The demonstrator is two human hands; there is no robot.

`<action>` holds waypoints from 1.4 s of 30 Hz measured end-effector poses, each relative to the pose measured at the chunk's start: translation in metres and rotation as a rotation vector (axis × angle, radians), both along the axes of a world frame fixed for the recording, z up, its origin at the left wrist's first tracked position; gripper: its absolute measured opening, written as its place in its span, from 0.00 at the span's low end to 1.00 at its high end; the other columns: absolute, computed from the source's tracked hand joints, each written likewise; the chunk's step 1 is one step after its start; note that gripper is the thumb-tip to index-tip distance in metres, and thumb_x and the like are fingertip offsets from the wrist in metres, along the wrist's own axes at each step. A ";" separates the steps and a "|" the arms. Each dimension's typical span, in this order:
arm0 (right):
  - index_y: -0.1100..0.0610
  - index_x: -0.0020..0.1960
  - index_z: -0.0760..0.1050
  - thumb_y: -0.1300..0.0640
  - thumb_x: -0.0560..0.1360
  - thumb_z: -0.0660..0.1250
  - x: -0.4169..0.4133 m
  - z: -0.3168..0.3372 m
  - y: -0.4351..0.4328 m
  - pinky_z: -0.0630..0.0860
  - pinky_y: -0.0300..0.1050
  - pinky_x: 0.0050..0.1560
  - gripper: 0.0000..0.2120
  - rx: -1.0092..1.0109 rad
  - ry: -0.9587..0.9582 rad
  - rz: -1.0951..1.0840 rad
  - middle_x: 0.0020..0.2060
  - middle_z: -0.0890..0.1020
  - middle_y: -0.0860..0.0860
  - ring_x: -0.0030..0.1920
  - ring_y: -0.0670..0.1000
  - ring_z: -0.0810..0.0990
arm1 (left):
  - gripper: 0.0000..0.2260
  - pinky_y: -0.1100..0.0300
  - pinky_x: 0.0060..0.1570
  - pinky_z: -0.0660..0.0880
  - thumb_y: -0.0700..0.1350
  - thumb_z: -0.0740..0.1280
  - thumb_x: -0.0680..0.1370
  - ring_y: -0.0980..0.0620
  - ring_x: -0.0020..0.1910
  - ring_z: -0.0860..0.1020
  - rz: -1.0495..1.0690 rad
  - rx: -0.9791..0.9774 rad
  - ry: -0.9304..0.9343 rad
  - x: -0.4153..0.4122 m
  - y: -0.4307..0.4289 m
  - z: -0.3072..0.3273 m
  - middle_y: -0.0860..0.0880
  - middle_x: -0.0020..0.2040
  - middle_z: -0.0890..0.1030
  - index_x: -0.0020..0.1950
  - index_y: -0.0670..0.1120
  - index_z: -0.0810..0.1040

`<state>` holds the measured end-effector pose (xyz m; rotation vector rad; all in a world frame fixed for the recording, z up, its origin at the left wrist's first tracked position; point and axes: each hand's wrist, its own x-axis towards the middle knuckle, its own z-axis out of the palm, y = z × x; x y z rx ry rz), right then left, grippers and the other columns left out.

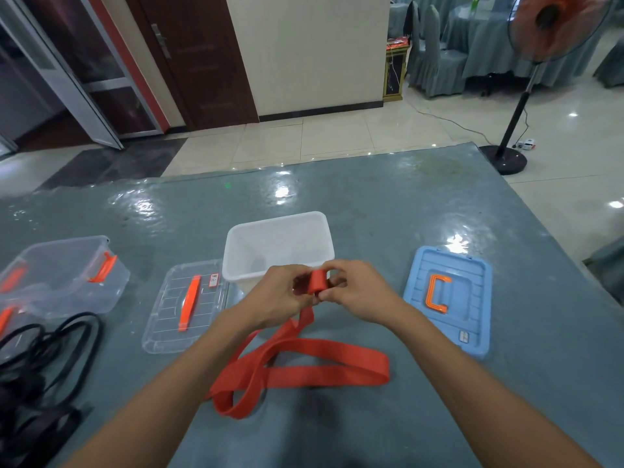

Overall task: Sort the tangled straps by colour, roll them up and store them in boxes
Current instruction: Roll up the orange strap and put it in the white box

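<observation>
From the head camera, both hands meet above the middle of the grey-green table [405, 211], just in front of the white box [236, 246]. Between them is the rolled start of the red strap [324, 349]: a small tight roll [318, 281], standing roughly upright and pinched from both sides. The left hand [280, 295] has its fingers curled in against the roll's left side. The right hand [358, 292] closes on the right side with thumb and fingertips. Exactly which fingers press the roll is hard to make out, since they overlap.

From the bottom of the roll the loose strap drops toward the person, passing by the left wrist. It then spreads on the table below the hands in flat, crossing loops. One long fold reaches out to the right and another curls back near the left forearm.

The white box stands open, just behind the hands. To its left lies a clear lid [162, 332] with an orange handle, and farther left stands a clear box [64, 285] with orange latches. A heap of black straps [50, 359] lies at the left edge, in front of the clear box. A blue lid [472, 319] with an orange handle lies to the right of the hands.
</observation>
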<state>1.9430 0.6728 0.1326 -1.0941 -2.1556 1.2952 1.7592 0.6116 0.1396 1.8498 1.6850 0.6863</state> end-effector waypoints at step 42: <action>0.56 0.60 0.77 0.70 0.78 0.64 -0.005 -0.003 -0.025 0.81 0.51 0.54 0.14 -0.051 0.358 -0.214 0.47 0.85 0.55 0.45 0.52 0.86 | 0.16 0.66 0.53 0.78 0.43 0.82 0.67 0.57 0.49 0.83 0.309 0.138 -0.396 0.023 -0.005 0.020 0.56 0.48 0.86 0.52 0.52 0.85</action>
